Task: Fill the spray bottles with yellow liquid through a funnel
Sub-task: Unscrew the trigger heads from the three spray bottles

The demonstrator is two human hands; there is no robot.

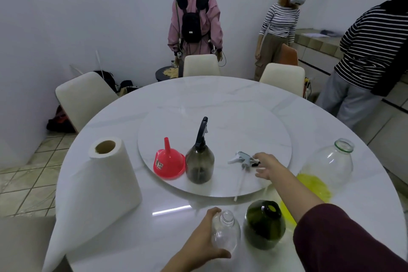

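My left hand [204,236] grips a clear uncapped spray bottle [227,231] at the table's near edge. Right of it stands a dark green open bottle [263,225]. My right hand [266,166] reaches out over the turntable, fingers spread, touching a white and grey spray head [241,158] that lies on its side. A red funnel [169,162] sits upside down on the turntable, beside a smoky grey spray bottle [199,161] with a black trigger top. A large clear open bottle [326,170] at the right holds yellow liquid in its lower part.
A big paper towel roll [106,183] stands at the left with its sheet trailing toward me. The round marble table [220,95] carries a turntable [242,126]. Cream chairs [85,97] ring the far side. Three people stand behind the table and at the right.
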